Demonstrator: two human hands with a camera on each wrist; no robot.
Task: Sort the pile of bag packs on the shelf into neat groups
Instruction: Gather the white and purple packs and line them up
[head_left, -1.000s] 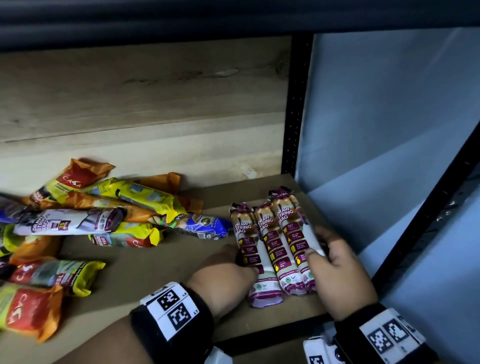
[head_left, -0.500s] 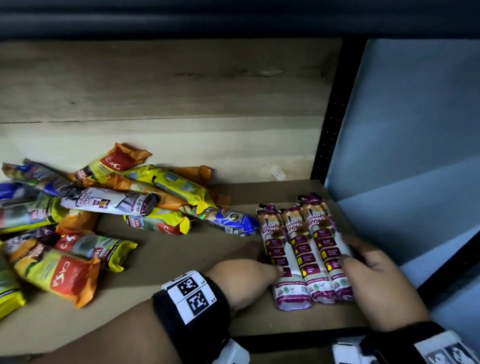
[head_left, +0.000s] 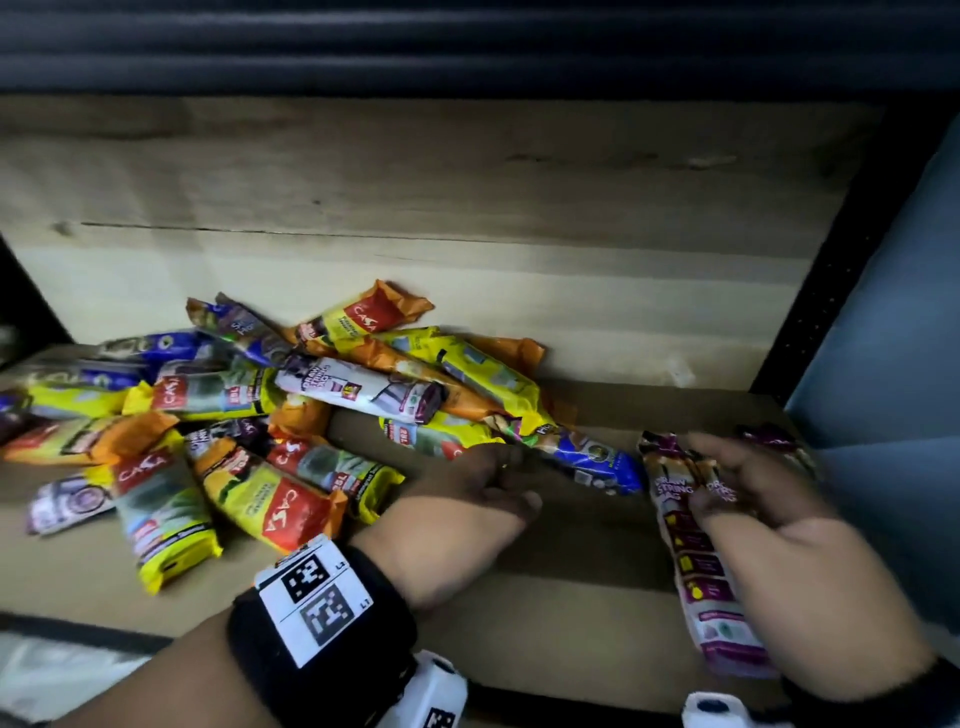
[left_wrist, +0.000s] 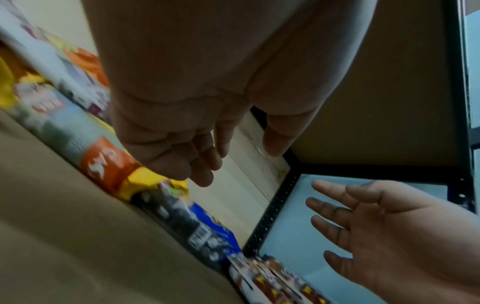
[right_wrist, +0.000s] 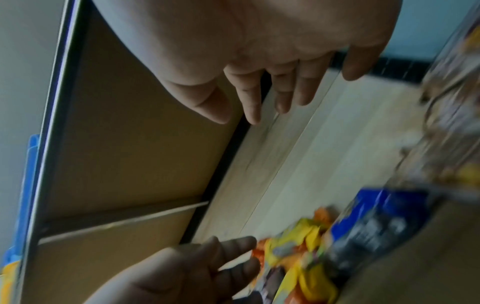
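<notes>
A jumbled pile of bag packs (head_left: 291, 415) in yellow, orange, blue and white lies on the left and middle of the wooden shelf (head_left: 582, 597). A blue pack (head_left: 592, 460) sticks out at the pile's right end. A row of purple-and-white drawstring bag packs (head_left: 691, 561) lies side by side at the right. My left hand (head_left: 498, 478) hovers beside the blue pack, fingers loosely curled and holding nothing. My right hand (head_left: 727, 467) floats over the purple row with spread fingers (left_wrist: 327, 205), holding nothing; it hides part of the row.
A black metal upright (head_left: 821, 291) and a pale blue wall (head_left: 893, 312) bound the shelf on the right. A wooden back panel (head_left: 415, 208) stands behind the pile. The shelf's black front edge (head_left: 571, 699) runs below my wrists. Bare board shows between the pile and the purple row.
Both hands have lifted off the purple packs. My left hand has moved left toward the pile's blue pack, and my right hand has risen over the row. The view has swung left.
</notes>
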